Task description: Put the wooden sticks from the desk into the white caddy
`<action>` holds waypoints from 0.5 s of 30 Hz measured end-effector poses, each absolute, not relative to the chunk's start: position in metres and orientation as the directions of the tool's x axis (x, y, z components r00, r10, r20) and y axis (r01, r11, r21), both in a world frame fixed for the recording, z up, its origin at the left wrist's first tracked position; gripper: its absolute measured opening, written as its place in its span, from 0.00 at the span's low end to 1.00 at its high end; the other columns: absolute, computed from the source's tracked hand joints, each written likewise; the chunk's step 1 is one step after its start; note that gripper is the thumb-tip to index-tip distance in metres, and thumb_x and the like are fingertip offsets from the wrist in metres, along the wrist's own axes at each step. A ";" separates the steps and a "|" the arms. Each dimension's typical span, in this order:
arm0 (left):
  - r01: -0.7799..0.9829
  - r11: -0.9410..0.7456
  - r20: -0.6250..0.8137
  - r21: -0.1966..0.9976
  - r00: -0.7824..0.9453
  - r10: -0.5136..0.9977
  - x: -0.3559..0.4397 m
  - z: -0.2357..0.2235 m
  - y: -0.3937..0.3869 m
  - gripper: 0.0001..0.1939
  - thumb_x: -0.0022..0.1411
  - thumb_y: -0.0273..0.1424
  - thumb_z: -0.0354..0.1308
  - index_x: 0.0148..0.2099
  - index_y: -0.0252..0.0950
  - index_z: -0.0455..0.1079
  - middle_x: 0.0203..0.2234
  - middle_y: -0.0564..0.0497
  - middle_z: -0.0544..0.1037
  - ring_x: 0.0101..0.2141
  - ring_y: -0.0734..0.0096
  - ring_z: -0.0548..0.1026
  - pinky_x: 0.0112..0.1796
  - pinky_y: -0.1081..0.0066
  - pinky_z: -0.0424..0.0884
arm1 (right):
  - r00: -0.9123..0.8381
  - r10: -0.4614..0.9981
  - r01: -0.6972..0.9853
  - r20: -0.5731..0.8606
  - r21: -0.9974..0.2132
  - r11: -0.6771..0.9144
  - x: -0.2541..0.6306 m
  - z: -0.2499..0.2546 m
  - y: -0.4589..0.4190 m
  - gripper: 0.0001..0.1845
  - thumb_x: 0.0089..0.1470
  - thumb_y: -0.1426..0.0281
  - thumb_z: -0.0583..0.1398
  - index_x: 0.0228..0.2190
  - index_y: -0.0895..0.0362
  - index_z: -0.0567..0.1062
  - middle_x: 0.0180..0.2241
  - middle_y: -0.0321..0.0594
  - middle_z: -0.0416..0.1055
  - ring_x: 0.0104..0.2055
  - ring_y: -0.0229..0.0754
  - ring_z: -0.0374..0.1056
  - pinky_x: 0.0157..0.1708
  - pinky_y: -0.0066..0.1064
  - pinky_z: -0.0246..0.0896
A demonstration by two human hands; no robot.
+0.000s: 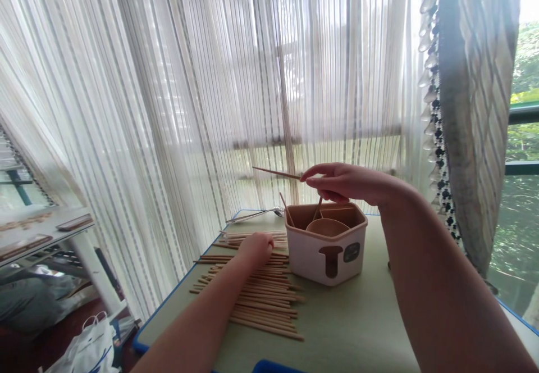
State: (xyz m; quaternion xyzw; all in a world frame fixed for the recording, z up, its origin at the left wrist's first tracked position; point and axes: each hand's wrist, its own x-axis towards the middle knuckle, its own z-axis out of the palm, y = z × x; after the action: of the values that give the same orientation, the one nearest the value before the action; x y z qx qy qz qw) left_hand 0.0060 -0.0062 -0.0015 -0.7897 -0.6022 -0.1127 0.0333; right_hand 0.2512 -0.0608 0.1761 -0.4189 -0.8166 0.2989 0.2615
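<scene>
My right hand is above a white utensil holder with a brown inside. Its fingers pinch a chopstick that points left, nearly level. Two more sticks lean inside the holder, which has compartments and a round brown cup. Over many wooden chopsticks, laid roughly side by side on the table, rests my left hand. Its fingers are curled closed; whether they hold a stick is hidden. Behind the pile lies a metal spoon beside other thin utensils.
The pale green table has a blue edge. A blue object shows at the front edge. Sheer striped curtains hang behind. On the left are a white side table and a white bag on the floor.
</scene>
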 end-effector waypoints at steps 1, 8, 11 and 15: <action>0.958 -0.275 0.222 0.083 0.251 0.942 0.006 -0.002 -0.006 0.14 0.55 0.29 0.45 0.35 0.38 0.73 0.33 0.48 0.78 0.36 0.65 0.73 0.38 0.70 0.65 | -0.538 0.817 0.458 0.207 -0.742 0.489 0.253 0.177 -0.064 0.26 0.51 0.53 0.54 0.47 0.54 0.68 0.25 0.37 0.67 0.21 0.31 0.58 0.20 0.23 0.52; 0.951 -0.298 0.232 0.080 0.273 0.934 0.004 -0.005 -0.003 0.15 0.56 0.29 0.45 0.34 0.38 0.73 0.32 0.48 0.78 0.35 0.65 0.73 0.38 0.69 0.65 | -0.465 0.823 0.381 0.325 -0.766 0.518 0.262 0.189 -0.089 0.37 0.54 0.46 0.38 0.50 0.56 0.66 0.38 0.47 0.72 0.35 0.42 0.68 0.27 0.28 0.58; 0.947 -0.311 0.229 0.076 0.287 0.930 0.004 -0.005 -0.003 0.15 0.55 0.29 0.45 0.34 0.38 0.73 0.32 0.48 0.78 0.36 0.65 0.73 0.38 0.69 0.65 | -0.388 0.821 0.432 0.419 -0.704 0.563 0.263 0.192 -0.089 0.35 0.55 0.48 0.38 0.49 0.57 0.67 0.38 0.49 0.72 0.38 0.44 0.68 0.27 0.29 0.58; 0.949 -0.305 0.214 0.079 0.283 0.935 0.005 -0.004 -0.003 0.15 0.55 0.29 0.45 0.34 0.38 0.73 0.32 0.48 0.78 0.36 0.66 0.73 0.39 0.70 0.65 | -0.454 0.759 0.235 0.467 -0.759 0.607 0.266 0.191 -0.082 0.38 0.53 0.45 0.38 0.46 0.60 0.68 0.37 0.51 0.73 0.37 0.46 0.68 0.26 0.30 0.59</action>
State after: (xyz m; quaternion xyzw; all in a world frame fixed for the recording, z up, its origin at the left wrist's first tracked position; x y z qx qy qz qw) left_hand 0.0045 -0.0032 -0.0044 -0.8003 -0.5885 -0.1102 0.0315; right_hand 0.2659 -0.0817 0.1908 -0.3134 -0.7931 0.3131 0.4179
